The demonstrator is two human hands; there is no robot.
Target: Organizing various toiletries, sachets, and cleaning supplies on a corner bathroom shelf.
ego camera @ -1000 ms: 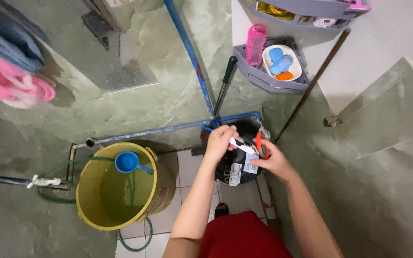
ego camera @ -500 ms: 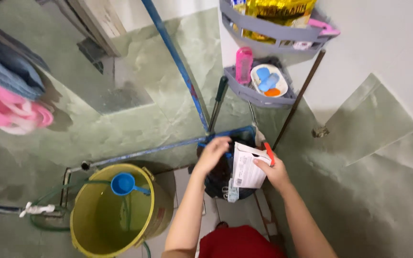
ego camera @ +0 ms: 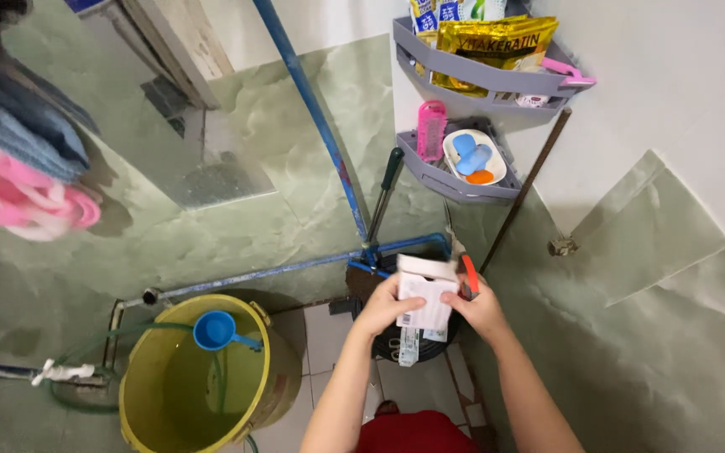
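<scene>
Both hands grip a white carton at lower centre: left hand on its left edge, right hand on its right, also pinching an orange-handled tool, mostly hidden. The carton covers the black bin beneath.

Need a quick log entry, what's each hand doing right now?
Left hand: closed on the left edge of the white carton.
Right hand: closed, holding the carton's right edge along with an orange-handled tool.
</scene>
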